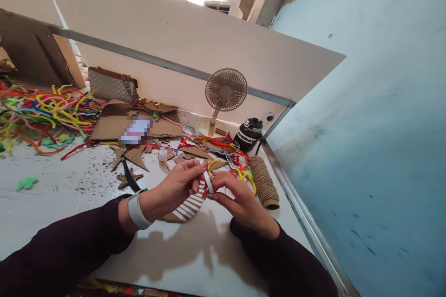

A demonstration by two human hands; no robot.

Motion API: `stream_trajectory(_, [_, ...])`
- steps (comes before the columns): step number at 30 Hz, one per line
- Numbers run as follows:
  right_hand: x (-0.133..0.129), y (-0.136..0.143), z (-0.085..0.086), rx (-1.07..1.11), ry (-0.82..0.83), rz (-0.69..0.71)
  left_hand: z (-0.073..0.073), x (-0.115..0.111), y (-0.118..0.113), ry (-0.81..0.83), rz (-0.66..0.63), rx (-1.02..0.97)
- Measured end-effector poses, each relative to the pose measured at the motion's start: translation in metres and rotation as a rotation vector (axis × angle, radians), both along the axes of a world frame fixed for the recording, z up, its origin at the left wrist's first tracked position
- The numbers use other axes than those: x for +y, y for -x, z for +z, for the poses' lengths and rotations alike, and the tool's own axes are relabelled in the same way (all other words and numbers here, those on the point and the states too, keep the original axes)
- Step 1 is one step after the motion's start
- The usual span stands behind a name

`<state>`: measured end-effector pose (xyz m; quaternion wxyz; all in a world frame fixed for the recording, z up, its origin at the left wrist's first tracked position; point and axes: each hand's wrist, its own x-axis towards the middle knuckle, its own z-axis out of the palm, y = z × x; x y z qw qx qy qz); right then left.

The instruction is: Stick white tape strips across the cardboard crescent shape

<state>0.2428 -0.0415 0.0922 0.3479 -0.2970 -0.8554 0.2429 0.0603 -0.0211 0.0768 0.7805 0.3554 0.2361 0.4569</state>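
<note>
A short white strip (208, 182) is pinched between my two hands above the table. My left hand (181, 181), with a pale watch band on the wrist, grips its upper part between thumb and fingers. Around the strip's lower part, the thumb and fingers of my right hand (237, 197) are closed. Small red and yellow pieces show beside the strip; whether they are attached to it I cannot tell. Beneath my hands lies a round cardboard piece with white stripes (186, 208). A small glue bottle (162, 156) stands behind my left hand.
Colourful pipe cleaners (52, 111) heap at the left. Cardboard scraps (160, 125), a phone (136, 131) and cardboard stars (129, 179) lie nearer. A fan (226, 90), black bottle (248, 134) and twine roll (264, 181) stand or lie behind and right. A metal-edged partition borders the table.
</note>
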Motion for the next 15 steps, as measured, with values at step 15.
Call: stream_trajectory(15, [-0.022,-0.016,-0.023,-0.095,0.172,0.067,-0.043,-0.026,0.041,0.217,-0.196,0.429])
